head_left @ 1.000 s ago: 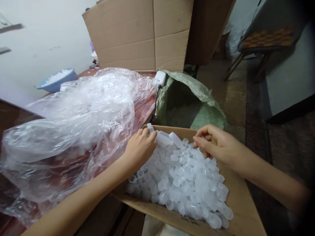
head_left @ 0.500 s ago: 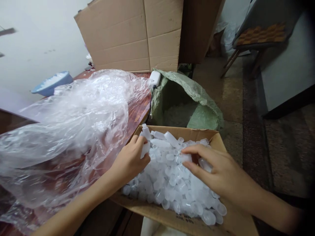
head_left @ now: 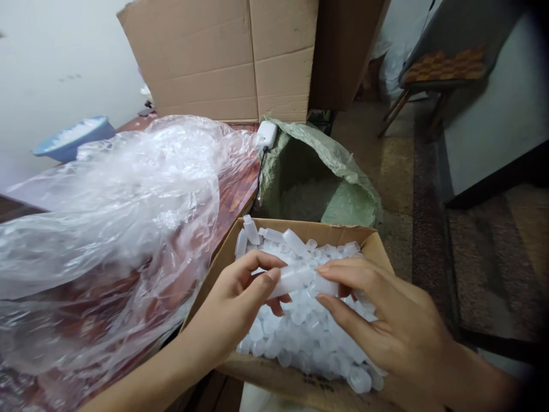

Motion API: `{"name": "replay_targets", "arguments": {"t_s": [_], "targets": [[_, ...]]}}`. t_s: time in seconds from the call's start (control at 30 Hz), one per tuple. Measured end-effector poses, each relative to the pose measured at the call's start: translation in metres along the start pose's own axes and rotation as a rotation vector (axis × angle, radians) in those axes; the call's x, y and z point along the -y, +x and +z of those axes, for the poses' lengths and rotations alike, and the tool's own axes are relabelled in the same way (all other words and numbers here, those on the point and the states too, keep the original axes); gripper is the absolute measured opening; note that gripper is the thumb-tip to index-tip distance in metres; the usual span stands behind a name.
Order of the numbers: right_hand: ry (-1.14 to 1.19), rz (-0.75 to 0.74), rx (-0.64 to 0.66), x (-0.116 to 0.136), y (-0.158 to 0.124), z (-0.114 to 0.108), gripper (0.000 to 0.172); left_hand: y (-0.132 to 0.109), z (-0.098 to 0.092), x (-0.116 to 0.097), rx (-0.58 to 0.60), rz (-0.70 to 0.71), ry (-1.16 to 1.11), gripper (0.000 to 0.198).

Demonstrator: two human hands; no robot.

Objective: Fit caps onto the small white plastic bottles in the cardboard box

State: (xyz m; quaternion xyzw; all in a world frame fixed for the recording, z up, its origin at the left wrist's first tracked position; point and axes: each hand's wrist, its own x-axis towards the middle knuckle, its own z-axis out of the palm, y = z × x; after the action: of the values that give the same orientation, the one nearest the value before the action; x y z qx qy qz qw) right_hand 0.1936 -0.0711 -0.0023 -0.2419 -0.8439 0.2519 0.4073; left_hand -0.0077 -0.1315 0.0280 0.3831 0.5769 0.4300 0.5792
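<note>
Two hands meet over the near half of an open carton [head_left: 332, 233]: the left hand [head_left: 238, 303] pinches a frosted plastic bottle [head_left: 294, 280] between thumb and fingers, and the right hand [head_left: 386, 315] grips a translucent cap [head_left: 326, 286] by its sides. Bottle and cap lie nearly in line above the carton; whether they touch, I cannot tell. The step in hand looks like bringing cap and bottle neck together. Next, I judge, the move calls for a steady left hold and a straight alignment by the right, with light pressure, since the thin plastic probably gives under a squeeze.

Inside the carton is a heap of loose caps [head_left: 309, 335], with a few upright or leaning bottles [head_left: 252, 230] at its far left corner.

To the carton's left runs a reddish worktop [head_left: 238, 197], largely covered by crumpled clear plastic sheeting [head_left: 163, 171]; a blue basin [head_left: 75, 140] of white pieces stands at the far left. Just beyond the carton gapes a green sack [head_left: 354, 166], a white power adapter [head_left: 267, 134] beside it. Farther behind rises a big cardboard box [head_left: 197, 68]; well to the right, a chair [head_left: 446, 68] stands on the floor [head_left: 394, 166].
</note>
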Motion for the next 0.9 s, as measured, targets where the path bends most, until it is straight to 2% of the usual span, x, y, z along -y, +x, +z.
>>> {"name": "replay_targets", "arguments": {"t_s": [0.07,0.17,0.27,0.33,0.5,0.53,0.63,0.7,0.73,0.8,0.83,0.9], "targets": [[-0.010,-0.001,0.004,0.000,0.002,-0.004,0.022,-0.001,0.000,0.001,0.012,0.002,-0.014,0.016],[0.033,-0.060,0.145,0.004,0.000,-0.009,0.025,-0.003,0.003,0.002,0.037,-0.027,-0.031,0.024],[0.006,-0.130,0.265,0.007,-0.007,-0.011,0.036,-0.003,0.008,0.001,0.041,-0.046,-0.077,0.028],[-0.051,-0.157,0.270,0.007,-0.012,-0.010,0.040,-0.004,0.012,0.002,0.024,-0.014,-0.060,0.028],[-0.174,-0.219,0.164,0.004,-0.015,-0.007,0.042,-0.009,0.016,0.008,-0.023,0.076,0.040,0.026],[-0.177,-0.212,0.140,0.006,-0.013,-0.006,0.041,-0.010,0.016,0.009,-0.023,0.100,0.045,0.026],[-0.102,-0.068,0.118,0.014,-0.005,-0.005,0.017,-0.012,0.018,0.010,-0.056,0.254,0.126,0.020],[-0.055,0.015,0.130,0.019,-0.001,-0.005,0.035,-0.013,0.019,0.010,-0.109,0.385,0.245,0.017],[-0.061,0.013,0.109,0.019,-0.001,-0.006,0.039,-0.013,0.019,0.009,-0.136,0.441,0.302,0.018],[-0.125,-0.111,0.083,0.014,-0.004,-0.008,0.038,-0.013,0.018,0.007,-0.172,0.517,0.379,0.020],[-0.169,-0.182,0.105,0.009,-0.006,-0.009,0.040,-0.014,0.017,0.006,-0.177,0.546,0.397,0.021],[-0.250,-0.244,0.249,-0.003,-0.010,-0.013,0.040,-0.014,0.016,0.004,-0.173,0.582,0.419,0.022]]}}
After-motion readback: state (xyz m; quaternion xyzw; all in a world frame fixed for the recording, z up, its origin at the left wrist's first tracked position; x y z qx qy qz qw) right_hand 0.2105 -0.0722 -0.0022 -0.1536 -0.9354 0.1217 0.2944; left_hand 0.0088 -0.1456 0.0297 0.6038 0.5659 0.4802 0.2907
